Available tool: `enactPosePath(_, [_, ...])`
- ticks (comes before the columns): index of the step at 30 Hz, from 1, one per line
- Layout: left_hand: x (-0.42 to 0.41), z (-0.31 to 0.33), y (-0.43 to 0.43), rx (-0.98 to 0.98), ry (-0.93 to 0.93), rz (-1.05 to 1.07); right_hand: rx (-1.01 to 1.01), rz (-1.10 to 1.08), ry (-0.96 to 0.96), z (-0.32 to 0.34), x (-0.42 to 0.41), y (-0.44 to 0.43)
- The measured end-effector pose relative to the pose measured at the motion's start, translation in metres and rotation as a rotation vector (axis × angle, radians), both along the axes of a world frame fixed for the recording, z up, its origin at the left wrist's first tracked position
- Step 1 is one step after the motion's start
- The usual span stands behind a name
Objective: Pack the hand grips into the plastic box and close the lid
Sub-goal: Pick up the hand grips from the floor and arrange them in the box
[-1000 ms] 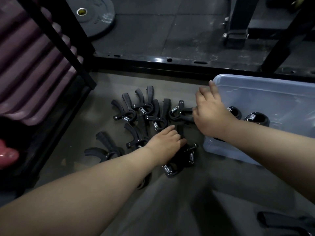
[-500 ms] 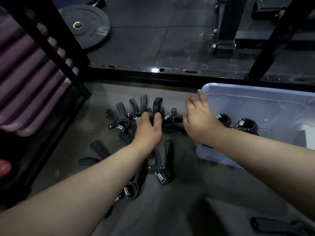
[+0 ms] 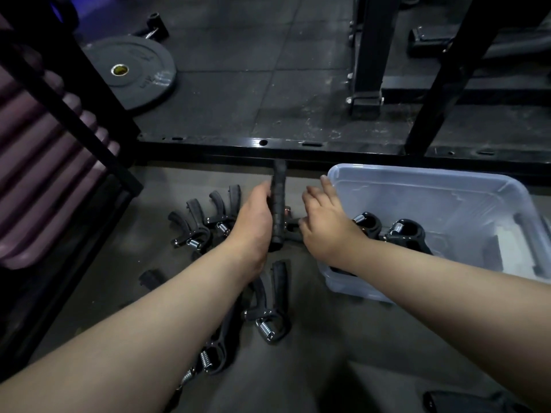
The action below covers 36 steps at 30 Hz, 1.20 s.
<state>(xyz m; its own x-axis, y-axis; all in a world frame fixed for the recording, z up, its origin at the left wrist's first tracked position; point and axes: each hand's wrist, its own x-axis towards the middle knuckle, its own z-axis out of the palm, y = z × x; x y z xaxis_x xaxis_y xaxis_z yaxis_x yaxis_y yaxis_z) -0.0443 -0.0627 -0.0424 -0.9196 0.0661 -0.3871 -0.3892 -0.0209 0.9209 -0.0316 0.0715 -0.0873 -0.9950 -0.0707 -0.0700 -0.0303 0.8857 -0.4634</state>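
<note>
My left hand [image 3: 255, 222] grips a black hand grip [image 3: 278, 204] lifted above the floor, its handle pointing away from me. My right hand [image 3: 326, 226] reaches down beside the clear plastic box [image 3: 417, 186] and its fingers curl over another hand grip [image 3: 293, 226] lying by the box's left wall. Two hand grips [image 3: 390, 231] lie inside the box. Several more hand grips [image 3: 205, 222] lie on the floor to the left, and others [image 3: 268, 305] sit near me under my left forearm.
A black steel frame bar [image 3: 283, 147] runs across behind the pile. A weight plate [image 3: 128, 71] lies on the rubber floor beyond it. Purple padded rolls [image 3: 38, 162] on a rack stand at the left. A dark object [image 3: 465, 402] lies at the bottom right.
My left hand has lifted a hand grip off the pile and holds it upright in the air. My right hand stays low by the box's left wall.
</note>
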Motion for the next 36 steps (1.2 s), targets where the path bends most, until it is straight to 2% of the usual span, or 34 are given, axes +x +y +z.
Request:
enactPosePath(2, [0.002,0.000,0.005,-0.081,0.056,-0.005,-0.143,-0.015,0.015,0.001,-0.001,0.002])
enactPosePath(7, [0.000,0.003,0.028,-0.193,0.167,-0.098,-0.651,-0.210,0.161,0.027,0.026,0.013])
enactPosePath(9, [-0.001,-0.001,0.034,-0.316,0.252,-0.175,-0.827,-0.236,0.103,0.040,0.038,0.017])
enactPosePath(11, [0.000,-0.005,0.042,-0.362,0.330,-0.257,-0.919,-0.291,0.023,0.045,0.040,0.023])
enactPosePath(15, [0.008,-0.006,0.060,-0.253,0.394,-0.467,-0.969,-0.534,-0.109,0.049,0.036,0.047])
enactPosePath(17, [0.009,-0.006,0.063,-0.213,0.402,-0.509,-1.047,-0.637,-0.078,0.048,0.036,0.064])
enactPosePath(21, [0.011,-0.020,0.061,-0.541,0.519,-0.369,-0.969,-0.815,0.008,0.038,0.043,0.094])
enactPosePath(24, [0.015,-0.038,0.061,-0.653,0.535,-0.447,-0.914,-0.834,-0.079,0.025,0.051,0.102])
enactPosePath(29, [0.018,-0.046,0.060,-0.651,0.556,-0.440,-0.839,-0.790,-0.245,0.006,0.051,0.094])
enactPosePath(33, [0.018,-0.047,0.060,-0.644,0.559,-0.439,-0.870,-0.809,-0.425,-0.002,0.040,0.086])
enactPosePath(36, [0.019,-0.047,0.059,-0.646,0.559,-0.443,-0.893,-0.843,-0.477,-0.009,0.035,0.082])
